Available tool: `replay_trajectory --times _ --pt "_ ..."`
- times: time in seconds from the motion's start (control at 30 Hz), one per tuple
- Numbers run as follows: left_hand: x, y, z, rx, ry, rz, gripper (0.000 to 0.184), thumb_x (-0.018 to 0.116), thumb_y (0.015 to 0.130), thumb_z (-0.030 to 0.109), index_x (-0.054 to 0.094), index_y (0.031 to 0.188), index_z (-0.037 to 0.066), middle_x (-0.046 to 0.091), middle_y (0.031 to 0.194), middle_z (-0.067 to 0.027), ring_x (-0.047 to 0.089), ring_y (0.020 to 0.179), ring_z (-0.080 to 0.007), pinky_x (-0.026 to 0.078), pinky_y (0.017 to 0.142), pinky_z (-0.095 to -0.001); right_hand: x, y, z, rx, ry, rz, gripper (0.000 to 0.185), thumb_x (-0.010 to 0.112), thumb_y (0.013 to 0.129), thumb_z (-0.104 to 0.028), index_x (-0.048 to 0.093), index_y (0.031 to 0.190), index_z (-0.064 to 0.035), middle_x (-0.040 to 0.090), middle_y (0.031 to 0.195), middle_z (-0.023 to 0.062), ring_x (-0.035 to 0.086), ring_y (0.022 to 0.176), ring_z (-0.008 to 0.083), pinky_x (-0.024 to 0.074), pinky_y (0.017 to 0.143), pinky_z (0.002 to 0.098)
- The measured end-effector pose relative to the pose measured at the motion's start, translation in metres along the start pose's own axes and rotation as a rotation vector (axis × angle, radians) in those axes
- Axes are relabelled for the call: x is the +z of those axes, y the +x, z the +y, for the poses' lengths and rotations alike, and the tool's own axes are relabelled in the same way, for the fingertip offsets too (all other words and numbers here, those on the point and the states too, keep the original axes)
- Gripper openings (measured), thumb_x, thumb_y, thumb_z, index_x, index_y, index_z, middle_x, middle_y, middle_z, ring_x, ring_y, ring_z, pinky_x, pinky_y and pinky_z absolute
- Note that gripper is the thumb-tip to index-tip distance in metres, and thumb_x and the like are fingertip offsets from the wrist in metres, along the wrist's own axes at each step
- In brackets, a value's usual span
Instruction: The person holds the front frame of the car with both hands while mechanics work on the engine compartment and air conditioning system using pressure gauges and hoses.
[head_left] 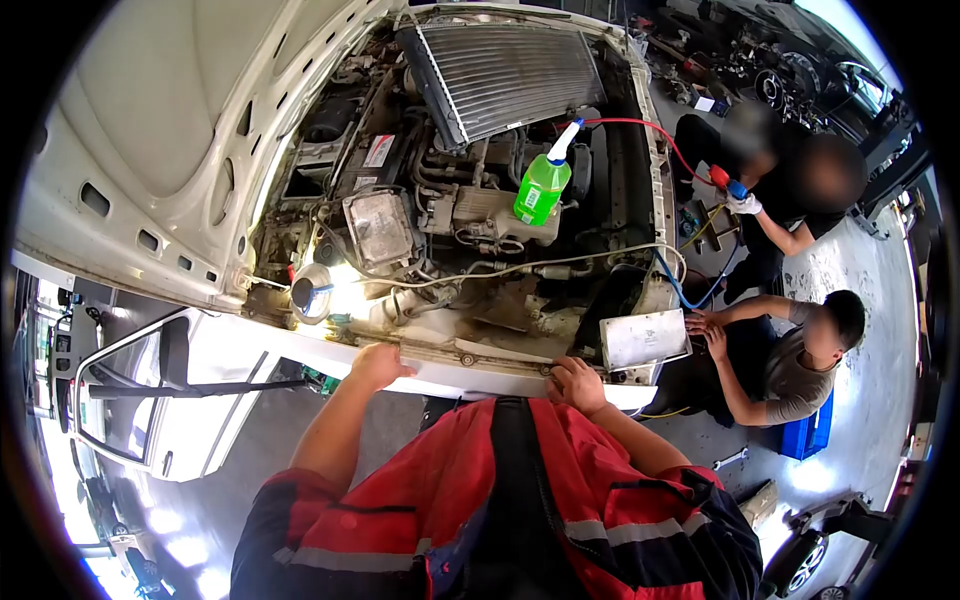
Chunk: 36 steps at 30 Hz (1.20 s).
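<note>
My left hand (378, 367) leans on the white car fender (465, 378), its thumb stretched to the right and nothing held. Farther right along the same edge rests my right hand (577, 385), fingers apart and bent over the rim, also holding nothing. Just beyond it, a silver metal box-like part (645, 340) lies on the front corner of the bay. A green spray bottle (543, 190) with a white and blue nozzle stands on the engine (480, 210). Across the far side of the bay lies a finned radiator (510, 80).
The raised hood (150, 130) is at left, beside a lit work lamp (312, 292). A co-worker's gloved hand (743, 203) holds a red and blue tool on a red hose (650, 125). Another person (800, 370) crouches at the car's front, by a blue crate (808, 430).
</note>
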<state>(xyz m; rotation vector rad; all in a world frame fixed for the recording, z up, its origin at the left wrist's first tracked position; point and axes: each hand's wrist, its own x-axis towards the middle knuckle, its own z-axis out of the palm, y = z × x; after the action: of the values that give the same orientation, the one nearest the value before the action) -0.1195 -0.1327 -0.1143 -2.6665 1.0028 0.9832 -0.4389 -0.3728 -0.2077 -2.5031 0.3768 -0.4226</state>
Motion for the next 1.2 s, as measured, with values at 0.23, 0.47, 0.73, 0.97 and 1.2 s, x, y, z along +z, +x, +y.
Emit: replay_trajectory --times 0.23,0.47,0.73,0.97,1.2 --pt "-0.003 0.000 0.002 0.030 0.072 -0.019 0.047 0.073 0.069 0.051 0.069 0.076 0.005 0.066 0.081 -0.0174 0.064 0.082 -0.0322 0.049 0.074 -0.0420 -0.001 -0.001 0.001 0.011 0.007 -0.033 0.021 0.062 0.079 -0.025 0.062 0.088 -0.0053 0.060 0.104 0.0118 0.057 0.094 0.0304 0.0487 0.080 0.0404" --pt "0.004 0.006 -0.005 0.041 0.073 0.001 0.047 0.073 0.069 0.051 0.069 0.076 0.004 0.067 0.082 -0.0173 0.064 0.084 -0.0327 0.048 0.077 -0.0421 -0.001 -0.002 0.001 0.039 0.006 -0.072 0.024 0.061 0.080 -0.027 0.062 0.092 -0.0056 0.059 0.105 0.0112 0.056 0.098 0.0299 0.0481 0.083 0.0392" --pt "0.010 0.011 -0.010 0.039 0.058 -0.006 0.050 0.073 0.067 0.053 0.069 0.075 0.003 0.067 0.081 -0.0174 0.064 0.082 -0.0328 0.049 0.076 -0.0421 -0.002 -0.004 0.000 0.020 -0.017 -0.036 0.021 0.064 0.078 -0.025 0.062 0.089 -0.0071 0.060 0.101 0.0097 0.058 0.092 0.0284 0.0499 0.077 0.0394" --pt "0.006 0.010 -0.008 0.045 0.034 -0.008 0.047 0.075 0.066 0.050 0.068 0.069 0.003 0.066 0.075 -0.0167 0.064 0.078 -0.0321 0.049 0.074 -0.0417 -0.005 -0.004 -0.001 0.025 -0.007 -0.054 0.021 0.063 0.078 -0.025 0.062 0.089 -0.0063 0.060 0.102 0.0104 0.058 0.092 0.0294 0.0500 0.077 0.0394" --pt "0.001 0.007 -0.002 0.034 0.014 -0.027 0.045 0.075 0.068 0.048 0.067 0.069 0.003 0.066 0.074 -0.0160 0.064 0.076 -0.0303 0.048 0.073 -0.0403 -0.006 -0.003 0.000 0.036 0.000 -0.065 0.022 0.062 0.079 -0.025 0.062 0.090 -0.0060 0.060 0.104 0.0114 0.058 0.094 0.0302 0.0494 0.079 0.0395"
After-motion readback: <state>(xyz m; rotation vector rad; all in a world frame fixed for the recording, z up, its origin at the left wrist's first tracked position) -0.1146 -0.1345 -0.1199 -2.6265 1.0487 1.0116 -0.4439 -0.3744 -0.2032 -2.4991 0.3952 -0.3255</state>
